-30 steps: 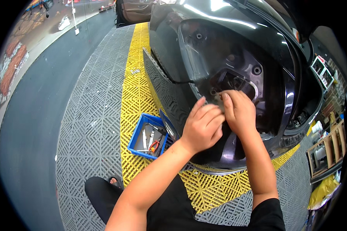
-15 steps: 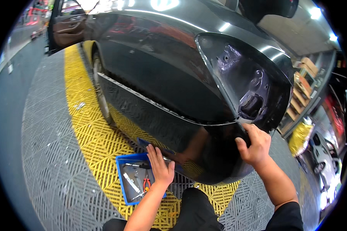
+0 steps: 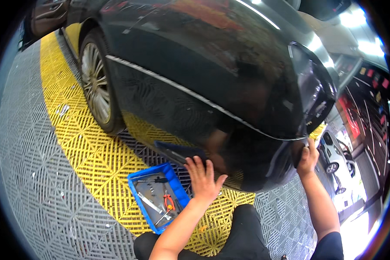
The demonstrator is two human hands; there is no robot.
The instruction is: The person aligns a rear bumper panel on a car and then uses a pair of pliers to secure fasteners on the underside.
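Head view: the left hand (image 3: 205, 187) spreads its fingers wide at the lower edge of the bumper (image 3: 173, 112) along the car (image 3: 182, 52), while the right hand (image 3: 307, 161) bends at its corner, grip unclear, apparently steadying it, the next move likely needing even pressure

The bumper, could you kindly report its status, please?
Left hand spread, low at bumper; right hand at its right end. Pale-lined top edge. Blue tool bin beside left hand.

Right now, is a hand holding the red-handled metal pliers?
No, the red-handled metal pliers lie untouched inside the open blue rectangular plastic box.
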